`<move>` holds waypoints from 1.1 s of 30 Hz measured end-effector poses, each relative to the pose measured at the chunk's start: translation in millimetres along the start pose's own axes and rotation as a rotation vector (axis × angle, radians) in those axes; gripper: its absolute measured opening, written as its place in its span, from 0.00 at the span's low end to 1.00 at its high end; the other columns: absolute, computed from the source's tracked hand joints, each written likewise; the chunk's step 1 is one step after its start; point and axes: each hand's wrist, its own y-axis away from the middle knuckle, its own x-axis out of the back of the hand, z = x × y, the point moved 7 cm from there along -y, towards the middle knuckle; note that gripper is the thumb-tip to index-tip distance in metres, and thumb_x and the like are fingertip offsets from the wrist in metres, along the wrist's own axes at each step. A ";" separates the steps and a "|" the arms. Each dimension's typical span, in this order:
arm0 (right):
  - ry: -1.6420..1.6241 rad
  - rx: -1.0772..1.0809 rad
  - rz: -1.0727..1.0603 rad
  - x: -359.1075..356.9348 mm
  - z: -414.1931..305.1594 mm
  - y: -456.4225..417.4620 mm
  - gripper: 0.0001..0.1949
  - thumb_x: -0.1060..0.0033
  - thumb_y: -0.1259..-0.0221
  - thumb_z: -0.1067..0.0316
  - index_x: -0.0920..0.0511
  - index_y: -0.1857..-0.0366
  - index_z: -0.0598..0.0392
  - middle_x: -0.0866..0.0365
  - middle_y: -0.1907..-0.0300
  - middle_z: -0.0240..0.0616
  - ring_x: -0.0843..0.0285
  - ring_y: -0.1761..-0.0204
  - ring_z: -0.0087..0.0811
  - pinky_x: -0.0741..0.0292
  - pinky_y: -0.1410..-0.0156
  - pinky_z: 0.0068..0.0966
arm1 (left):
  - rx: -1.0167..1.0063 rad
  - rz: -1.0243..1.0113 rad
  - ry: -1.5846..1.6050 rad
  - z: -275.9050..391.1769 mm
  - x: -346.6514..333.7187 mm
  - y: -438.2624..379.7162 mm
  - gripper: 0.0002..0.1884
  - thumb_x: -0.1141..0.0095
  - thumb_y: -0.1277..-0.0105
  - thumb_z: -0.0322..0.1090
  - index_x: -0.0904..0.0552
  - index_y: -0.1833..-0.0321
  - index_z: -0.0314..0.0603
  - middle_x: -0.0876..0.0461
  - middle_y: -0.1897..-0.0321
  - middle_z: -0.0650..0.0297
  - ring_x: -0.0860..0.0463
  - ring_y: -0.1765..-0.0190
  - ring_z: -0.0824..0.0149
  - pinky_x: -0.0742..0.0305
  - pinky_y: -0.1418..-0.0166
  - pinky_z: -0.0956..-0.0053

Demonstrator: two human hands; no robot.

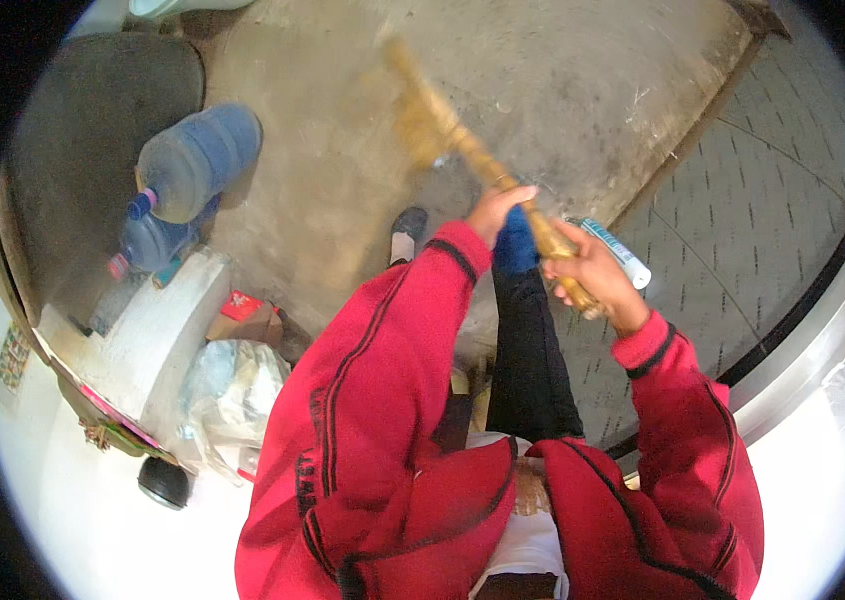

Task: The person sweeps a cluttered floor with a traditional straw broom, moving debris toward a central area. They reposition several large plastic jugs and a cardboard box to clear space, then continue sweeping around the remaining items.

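With both hands I grip a yellow-brown bamboo pole point(479, 157), slanted from upper left to lower right. My left hand point(501, 211) wraps its middle part. My right hand point(596, 264) closes around it lower down, near its butt end. The far end is blurred by motion. A smeared yellow-brown patch point(420, 124) lies along its left side, too blurred to tell what it is. Just beyond my right hand, a white tube with blue print point(621, 259) is partly hidden by the fingers. Below the pole, a blue shoe point(518, 244) shows on my foot.
Two blue plastic water jugs point(201, 161) lie on the concrete floor point(317, 150) at left. Nearby are a white ledge point(167, 337), a cardboard box point(246, 326) and a plastic bag point(235, 386). Grey, dark-flecked flooring point(752, 202) borders the concrete at right.
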 end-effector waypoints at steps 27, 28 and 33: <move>0.264 -0.003 -0.171 85.5 34.7 89.1 0.43 0.34 0.41 0.78 0.45 0.20 0.49 0.25 0.39 0.36 0.22 0.63 0.19 0.22 0.62 0.21 | -0.131 0.252 0.104 -89.8 -99.7 39.1 0.13 0.37 0.32 0.44 0.22 0.54 0.45 0.22 0.63 0.71 0.22 0.56 0.73 0.26 0.49 0.73; 0.315 -0.083 -0.213 79.3 40.7 81.3 0.43 0.34 0.41 0.76 0.45 0.21 0.49 0.22 0.46 0.35 0.23 0.67 0.19 0.23 0.65 0.21 | -0.076 0.311 0.153 -103.8 -88.0 48.8 0.13 0.37 0.32 0.44 0.22 0.54 0.45 0.21 0.62 0.70 0.22 0.55 0.73 0.26 0.48 0.73; 0.257 -0.096 -0.183 109.0 24.0 44.1 0.39 0.34 0.40 0.72 0.41 0.23 0.51 0.20 0.63 0.32 0.25 0.79 0.21 0.25 0.74 0.21 | 0.069 0.175 0.260 -114.2 -83.3 -14.1 0.16 0.34 0.35 0.48 0.19 0.58 0.44 0.20 0.63 0.68 0.20 0.60 0.71 0.24 0.53 0.72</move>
